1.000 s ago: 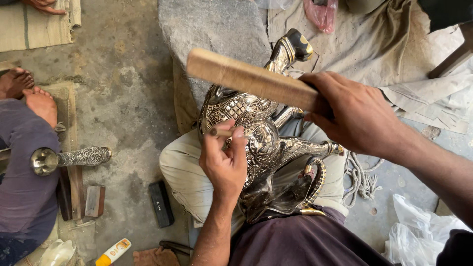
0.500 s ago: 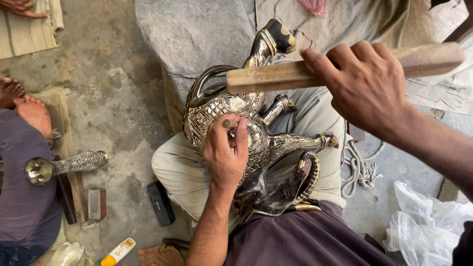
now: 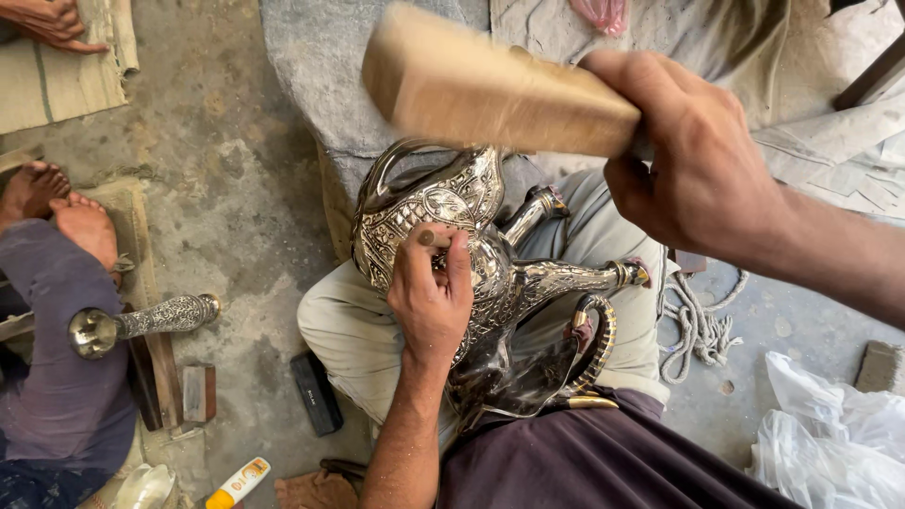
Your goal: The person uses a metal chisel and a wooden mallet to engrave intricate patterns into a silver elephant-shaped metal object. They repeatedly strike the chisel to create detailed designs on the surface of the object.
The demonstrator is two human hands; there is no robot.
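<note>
An ornate engraved silver metal vessel (image 3: 443,203) with spouts and curved handle lies across my lap. My left hand (image 3: 432,297) presses a small metal punch (image 3: 430,238) against its patterned body, fingers closed around the tool. My right hand (image 3: 702,155) grips a flat wooden block (image 3: 490,90), raised above the vessel and blurred by motion.
A seated person's bare feet (image 3: 66,212) and purple-clad leg are at left, with an engraved metal tube (image 3: 141,320) beside them. Another person's hand (image 3: 52,24) rests top left. A dark block (image 3: 316,394), rope (image 3: 698,325) and plastic bags (image 3: 830,438) lie on the concrete floor.
My right hand has lifted the wooden block higher and swung it toward the camera. The vessel and my left hand stay in place on my lap.
</note>
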